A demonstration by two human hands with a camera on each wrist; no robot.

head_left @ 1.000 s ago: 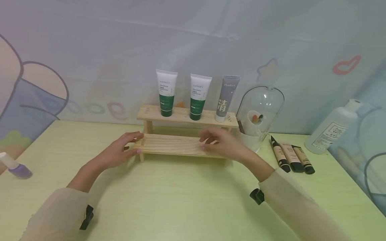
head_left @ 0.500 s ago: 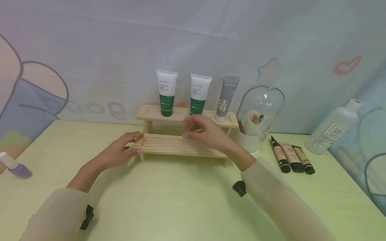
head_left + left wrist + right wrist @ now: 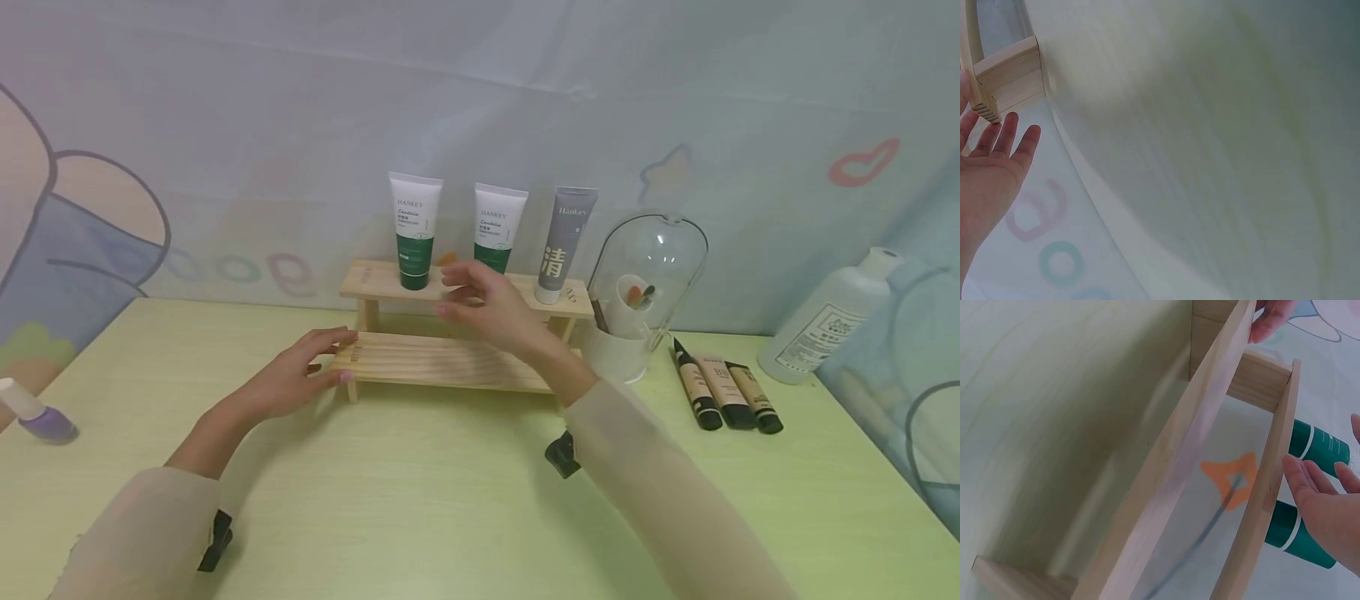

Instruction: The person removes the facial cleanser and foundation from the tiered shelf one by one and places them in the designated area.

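A two-tier wooden stand [image 3: 427, 360] is on the table. My left hand [image 3: 281, 382] holds the left end of its lower shelf, thumb at the front edge and fingers behind; the left wrist view shows those fingertips [image 3: 1005, 134] against the shelf end. On the upper shelf stand two white-and-green squeeze tubes, the left one [image 3: 415, 242] and the middle one [image 3: 498, 221], with a grey tube [image 3: 564, 246] at the right. My right hand [image 3: 491, 310], loosely bent and holding nothing, is over the upper shelf between the two green tubes. It hides the middle tube's base.
A clear dome [image 3: 678, 258] with brushes in a white cup [image 3: 618, 354] stands right of the stand. Beyond lie several tubes [image 3: 726, 392] and a leaning white bottle [image 3: 828, 321]. Purple nail polish [image 3: 48, 423] lies far left. A printed cloth [image 3: 300, 125] hangs behind.
My right hand has moved left and back, from the lower shelf's right part up to the upper shelf near the left tube. My left hand has stayed at the shelf end.
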